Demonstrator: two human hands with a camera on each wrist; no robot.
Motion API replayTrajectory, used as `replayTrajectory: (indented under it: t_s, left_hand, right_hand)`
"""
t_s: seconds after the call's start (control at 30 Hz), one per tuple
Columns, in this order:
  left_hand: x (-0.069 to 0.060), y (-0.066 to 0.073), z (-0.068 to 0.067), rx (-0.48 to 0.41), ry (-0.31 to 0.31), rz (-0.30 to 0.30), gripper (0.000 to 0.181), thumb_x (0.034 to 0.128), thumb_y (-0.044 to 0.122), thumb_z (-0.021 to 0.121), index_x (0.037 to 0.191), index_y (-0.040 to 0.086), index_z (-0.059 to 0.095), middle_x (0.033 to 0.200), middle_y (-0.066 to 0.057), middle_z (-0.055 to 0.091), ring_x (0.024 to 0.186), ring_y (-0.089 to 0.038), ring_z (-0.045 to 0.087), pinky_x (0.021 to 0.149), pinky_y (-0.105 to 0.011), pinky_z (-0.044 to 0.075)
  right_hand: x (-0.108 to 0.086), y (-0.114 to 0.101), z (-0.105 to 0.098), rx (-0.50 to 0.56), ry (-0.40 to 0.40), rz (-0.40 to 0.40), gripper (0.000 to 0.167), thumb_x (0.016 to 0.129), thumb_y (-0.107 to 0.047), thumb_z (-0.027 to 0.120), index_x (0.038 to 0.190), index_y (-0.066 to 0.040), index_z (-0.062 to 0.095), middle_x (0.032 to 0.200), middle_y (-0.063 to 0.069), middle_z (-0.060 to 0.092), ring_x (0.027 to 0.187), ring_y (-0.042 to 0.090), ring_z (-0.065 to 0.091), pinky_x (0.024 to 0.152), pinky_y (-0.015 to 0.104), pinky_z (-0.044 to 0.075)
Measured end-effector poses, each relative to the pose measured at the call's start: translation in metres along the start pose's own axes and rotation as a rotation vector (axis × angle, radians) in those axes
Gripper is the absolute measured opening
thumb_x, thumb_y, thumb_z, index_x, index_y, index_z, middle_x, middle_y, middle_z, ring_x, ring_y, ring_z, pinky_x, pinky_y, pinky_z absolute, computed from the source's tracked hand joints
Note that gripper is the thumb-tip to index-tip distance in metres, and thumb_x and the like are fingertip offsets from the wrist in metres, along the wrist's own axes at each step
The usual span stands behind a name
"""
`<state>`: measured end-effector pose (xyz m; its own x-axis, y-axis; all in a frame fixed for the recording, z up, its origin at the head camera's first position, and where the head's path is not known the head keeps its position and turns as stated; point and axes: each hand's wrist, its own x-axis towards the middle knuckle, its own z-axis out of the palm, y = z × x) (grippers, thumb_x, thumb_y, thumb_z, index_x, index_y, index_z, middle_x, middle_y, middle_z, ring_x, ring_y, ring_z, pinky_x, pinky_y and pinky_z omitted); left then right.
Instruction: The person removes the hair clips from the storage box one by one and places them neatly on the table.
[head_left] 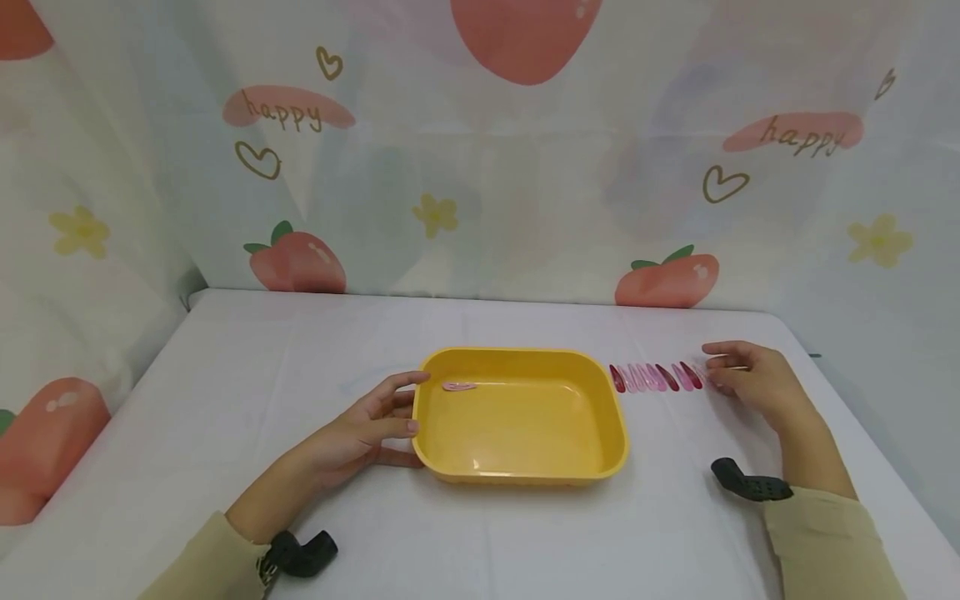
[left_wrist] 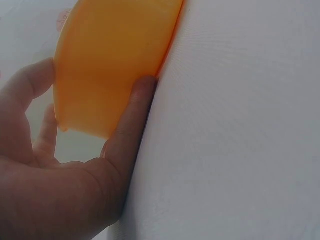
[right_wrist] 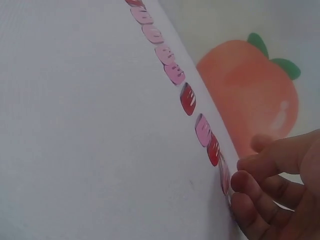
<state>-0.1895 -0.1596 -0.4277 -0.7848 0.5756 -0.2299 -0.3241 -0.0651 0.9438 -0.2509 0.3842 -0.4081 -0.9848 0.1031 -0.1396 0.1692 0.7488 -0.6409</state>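
A yellow tray (head_left: 521,477) stands on the white table, a pink snap hair clip (head_left: 459,387) lying flat inside it near the back left. My left hand (head_left: 375,423) is at the tray's left end, fingers spread, with fingertips touching its rim and outer wall. To the right of the tray runs a row of several pink and dark red snap hair clips (head_left: 667,377). My right hand (head_left: 757,379) hovers at the row's right end, fingers loosely bent. In the right wrist view its fingertips are beside a pink clip (right_wrist: 224,176); the last clips there are partly hidden by the fingers.
White cloth covers the table (head_left: 525,542). Behind it hangs a fabric backdrop (head_left: 517,183) printed with peaches, flowers and hearts, close to the table's back edge. Each wrist wears a black camera mount, one (head_left: 302,555) left and one (head_left: 750,482) right.
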Motion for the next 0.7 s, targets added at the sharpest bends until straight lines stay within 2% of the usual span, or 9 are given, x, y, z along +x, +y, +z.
replayTrajectory:
  t_s: [0.13, 0.23, 0.3, 0.4, 0.5, 0.7]
  left_hand:
    - [0.000, 0.000, 0.000, -0.001, -0.001, 0.002, 0.066, 0.0978, 0.007, 0.058, 0.154, 0.023, 0.029, 0.158, -0.016, 0.027, 0.127, -0.034, 0.054, 0.092, -0.056, 0.054]
    - [0.000, 0.000, 0.000, 0.002, 0.000, 0.007, 0.066, 0.0977, 0.007, 0.059, 0.154, 0.023, 0.029, 0.157, -0.017, 0.027, 0.127, -0.035, 0.054, 0.092, -0.056, 0.055]
    - [0.001, 0.000, 0.000, 0.004, 0.001, 0.009, 0.066, 0.0974, 0.007, 0.059, 0.154, 0.023, 0.029, 0.157, -0.017, 0.028, 0.127, -0.034, 0.054, 0.092, -0.056, 0.055]
    - [0.003, -0.001, 0.001, 0.001, 0.000, 0.011, 0.066, 0.0972, 0.007, 0.059, 0.154, 0.023, 0.030, 0.156, -0.017, 0.028, 0.127, -0.034, 0.053, 0.092, -0.056, 0.055]
    - [0.004, -0.001, 0.001, -0.005, -0.003, 0.010, 0.065, 0.0971, 0.007, 0.059, 0.153, 0.024, 0.032, 0.156, -0.017, 0.028, 0.127, -0.034, 0.053, 0.092, -0.056, 0.055]
    - [0.002, 0.000, 0.001, -0.002, -0.001, 0.012, 0.064, 0.0973, 0.006, 0.059, 0.153, 0.023, 0.031, 0.157, -0.017, 0.028, 0.127, -0.034, 0.053, 0.091, -0.056, 0.055]
  right_hand:
    - [-0.003, -0.011, -0.001, 0.017, -0.001, -0.008, 0.046, 0.102, -0.020, 0.054, 0.145, -0.005, 0.048, 0.129, 0.024, 0.055, 0.100, 0.024, 0.059, 0.069, 0.015, 0.053]
    - [-0.008, -0.027, 0.001, 0.031, 0.017, -0.057, 0.045, 0.102, -0.022, 0.053, 0.144, -0.005, 0.049, 0.129, 0.024, 0.056, 0.103, 0.030, 0.059, 0.071, 0.016, 0.054]
    - [-0.013, -0.042, 0.004, 0.034, 0.034, -0.102, 0.044, 0.102, -0.023, 0.054, 0.143, -0.006, 0.051, 0.128, 0.023, 0.057, 0.103, 0.027, 0.060, 0.072, 0.017, 0.055]
    - [-0.023, -0.069, 0.009, 0.045, 0.037, -0.189, 0.041, 0.101, -0.023, 0.056, 0.139, -0.007, 0.054, 0.127, 0.021, 0.059, 0.097, 0.016, 0.062, 0.074, 0.019, 0.056]
    - [-0.034, -0.098, 0.014, 0.069, -0.006, -0.302, 0.037, 0.100, -0.022, 0.058, 0.134, -0.008, 0.058, 0.124, 0.019, 0.061, 0.092, 0.007, 0.061, 0.075, 0.019, 0.057]
    - [-0.047, -0.168, 0.026, 0.063, -0.165, -0.534, 0.028, 0.098, -0.017, 0.063, 0.125, -0.013, 0.066, 0.117, 0.007, 0.067, 0.101, 0.018, 0.064, 0.081, 0.021, 0.057]
